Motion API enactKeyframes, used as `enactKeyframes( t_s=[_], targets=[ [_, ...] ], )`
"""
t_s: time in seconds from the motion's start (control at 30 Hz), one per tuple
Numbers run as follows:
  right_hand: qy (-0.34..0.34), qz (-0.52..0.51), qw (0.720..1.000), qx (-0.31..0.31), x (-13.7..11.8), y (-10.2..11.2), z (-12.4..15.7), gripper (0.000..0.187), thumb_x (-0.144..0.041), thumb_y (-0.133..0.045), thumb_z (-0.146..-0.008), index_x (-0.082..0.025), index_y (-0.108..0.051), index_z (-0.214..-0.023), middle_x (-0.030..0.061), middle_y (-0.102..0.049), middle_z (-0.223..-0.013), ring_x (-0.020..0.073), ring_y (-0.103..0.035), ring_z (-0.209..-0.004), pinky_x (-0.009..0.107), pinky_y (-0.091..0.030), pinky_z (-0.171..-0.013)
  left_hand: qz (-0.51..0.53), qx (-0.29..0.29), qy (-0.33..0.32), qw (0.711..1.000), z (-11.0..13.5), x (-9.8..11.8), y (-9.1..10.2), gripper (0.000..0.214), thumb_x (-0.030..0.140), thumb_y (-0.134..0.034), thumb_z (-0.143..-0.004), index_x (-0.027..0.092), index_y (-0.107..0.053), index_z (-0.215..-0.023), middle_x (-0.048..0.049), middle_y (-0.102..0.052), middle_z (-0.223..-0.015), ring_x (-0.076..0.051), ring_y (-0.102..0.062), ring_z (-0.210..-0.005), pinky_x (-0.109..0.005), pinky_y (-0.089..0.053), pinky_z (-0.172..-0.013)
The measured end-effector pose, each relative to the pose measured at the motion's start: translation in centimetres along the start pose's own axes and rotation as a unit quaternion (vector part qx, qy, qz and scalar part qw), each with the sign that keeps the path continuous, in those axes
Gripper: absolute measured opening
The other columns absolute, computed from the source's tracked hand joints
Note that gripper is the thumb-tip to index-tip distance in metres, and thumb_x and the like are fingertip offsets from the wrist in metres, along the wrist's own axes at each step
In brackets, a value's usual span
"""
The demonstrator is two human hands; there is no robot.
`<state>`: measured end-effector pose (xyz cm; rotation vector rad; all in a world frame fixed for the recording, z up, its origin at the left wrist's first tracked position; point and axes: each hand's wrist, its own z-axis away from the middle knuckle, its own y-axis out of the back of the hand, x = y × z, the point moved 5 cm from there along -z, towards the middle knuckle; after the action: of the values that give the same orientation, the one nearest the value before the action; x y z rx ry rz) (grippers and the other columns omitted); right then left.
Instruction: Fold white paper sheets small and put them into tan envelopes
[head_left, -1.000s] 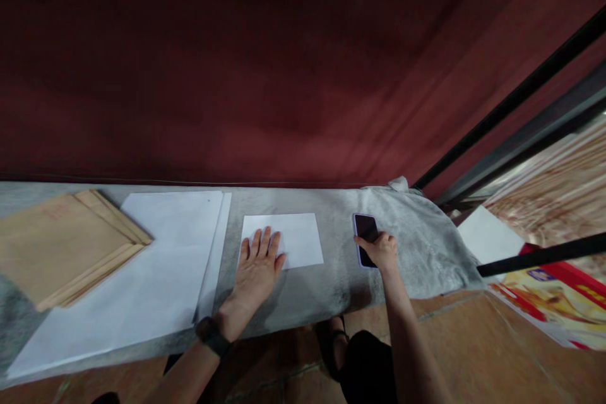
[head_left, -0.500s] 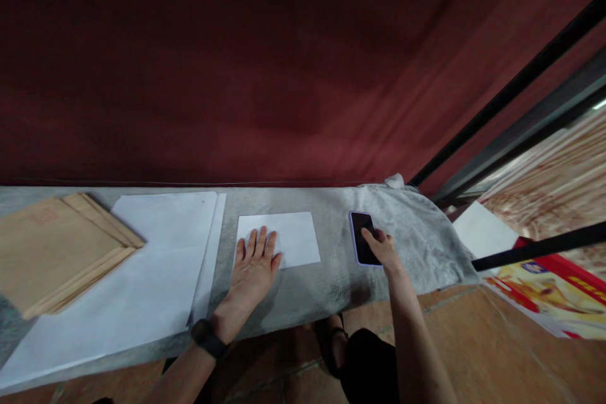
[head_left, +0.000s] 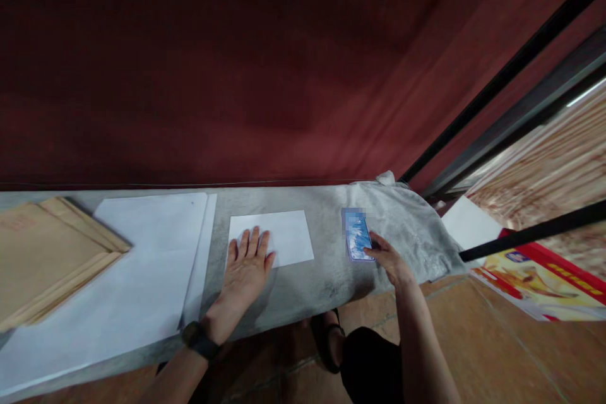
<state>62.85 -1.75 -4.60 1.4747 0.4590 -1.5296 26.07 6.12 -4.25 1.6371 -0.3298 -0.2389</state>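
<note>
My left hand point(head_left: 243, 270) lies flat with fingers spread on the near left corner of a small white sheet point(head_left: 279, 237) on the grey cloth-covered table point(head_left: 322, 278). My right hand point(head_left: 388, 259) rests beside a phone point(head_left: 357, 237) lying flat on the cloth, its fingertips touching the phone's near right edge. The phone's screen is lit blue. A black watch sits on my left wrist.
A stack of large white sheets point(head_left: 137, 265) lies left of the small sheet, with brown envelopes point(head_left: 42, 252) at the far left. A dark red curtain point(head_left: 237, 76) hangs behind. A printed red and yellow poster point(head_left: 540, 281) and black rods stand at right.
The phone's screen went from dark to lit blue. My right hand slid from on top of the phone to its right edge. The left hand stayed on the sheet.
</note>
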Motion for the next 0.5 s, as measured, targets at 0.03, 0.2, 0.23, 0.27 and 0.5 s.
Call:
enactKeyframes(
  t_s=[0.03, 0.2, 0.23, 0.27, 0.5],
  targets=[
    [0.002, 0.0, 1.0, -0.003, 0.1, 0.0, 0.0, 0.073, -0.049, -0.081, -0.052, -0.018, -0.068, -0.117, 0.0084, -0.076, -0.109, 0.0308, -0.069, -0.105, 0.044, -0.055, -0.093, -0.002, 0.003, 0.0, 1.0, 0.0, 0.0, 0.0, 0.056, 0.039, -0.036, -0.103, 0.014, -0.044, -0.152, -0.0161, -0.033, -0.162, -0.036, -0.03, -0.15, -0.056, -0.02, -0.122],
    [0.011, 0.026, 1.0, 0.001, 0.9, -0.3, -0.4, 0.076, -0.041, -0.079, -0.051, -0.018, -0.064, -0.121, 0.0091, -0.071, -0.117, 0.0315, -0.065, -0.112, 0.043, -0.052, -0.097, -0.016, 0.01, -0.004, 1.0, 0.1, 0.0, -0.2, 0.056, 0.04, -0.035, -0.103, 0.015, -0.043, -0.152, -0.0157, -0.035, -0.162, -0.036, -0.031, -0.15, -0.056, -0.02, -0.122],
    [0.014, 0.035, 0.999, 0.005, 1.0, -0.3, -0.5, 0.076, -0.039, -0.079, -0.05, -0.019, -0.064, -0.121, 0.0092, -0.069, -0.12, 0.0318, -0.064, -0.114, 0.044, -0.051, -0.099, -0.017, 0.011, -0.004, 1.0, 0.1, 0.0, -0.3, 0.056, 0.04, -0.035, -0.102, 0.015, -0.043, -0.152, -0.0154, -0.035, -0.162, -0.036, -0.031, -0.15, -0.056, -0.02, -0.122],
    [0.017, 0.043, 0.999, 0.01, 1.1, -0.3, -0.6, 0.076, -0.037, -0.078, -0.049, -0.019, -0.064, -0.121, 0.0093, -0.068, -0.122, 0.0322, -0.062, -0.116, 0.044, -0.05, -0.1, -0.018, 0.011, -0.003, 1.0, 0.1, 0.0, -0.3, 0.056, 0.041, -0.035, -0.102, 0.015, -0.043, -0.152, -0.015, -0.035, -0.162, -0.035, -0.031, -0.15, -0.056, -0.02, -0.122],
    [0.031, 0.085, 0.996, 0.018, 1.1, -0.3, -0.8, 0.072, -0.034, -0.076, -0.052, -0.02, -0.063, -0.122, 0.0084, -0.063, -0.126, 0.0315, -0.061, -0.117, 0.044, -0.05, -0.099, -0.008, 0.012, -0.003, 1.0, 0.1, 0.0, 0.2, 0.056, 0.04, -0.035, -0.103, 0.014, -0.044, -0.151, -0.0154, -0.036, -0.161, -0.035, -0.032, -0.15, -0.055, -0.02, -0.122]
  ],
)
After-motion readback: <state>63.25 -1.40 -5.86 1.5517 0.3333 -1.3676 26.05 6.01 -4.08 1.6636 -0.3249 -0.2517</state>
